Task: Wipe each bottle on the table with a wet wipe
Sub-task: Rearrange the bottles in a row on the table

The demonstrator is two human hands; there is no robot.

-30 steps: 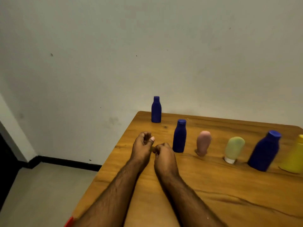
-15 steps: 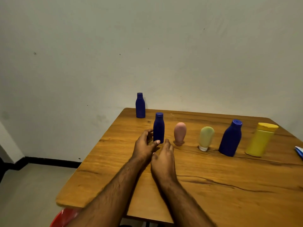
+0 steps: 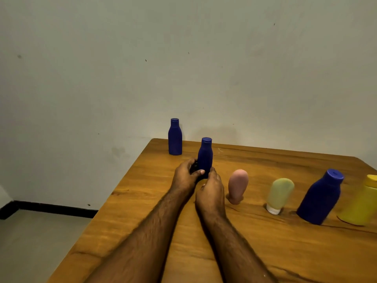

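Hands point(image 3: 188, 174) of a seated person reach forward over a brown wooden bench point(image 3: 265, 252) that stands against a pale wall. Half a second ago both hands lay low on the wood just short of the small dark blue plastic bottle with a blue cap point(image 3: 205, 158); now the left hand has closed in on it, thumb across the front of its lower body and fingers curled round the far side. The right hand point(image 3: 211, 190) has risen beside it, its fingertips touching the bottle's base from the right. No wet wipe can be seen in either hand, so whether the right grip holds anything is unclear. This probably means the bottle is being taken up or steadied for wiping, with most of the task not yet done.

The held bottle stands upright near the bench's far left corner. A second dark blue bottle of the same shape point(image 3: 175, 137) stands behind it at the very corner, apart from the hands. To the right, in a row, well apart from the hands: a pink tube standing on its cap point(image 3: 237, 185), a pale green tube on a white cap point(image 3: 279, 195), a larger dark blue bottle point(image 3: 321, 198), and a yellow bottle point(image 3: 361, 205) cut off by the picture's edge.
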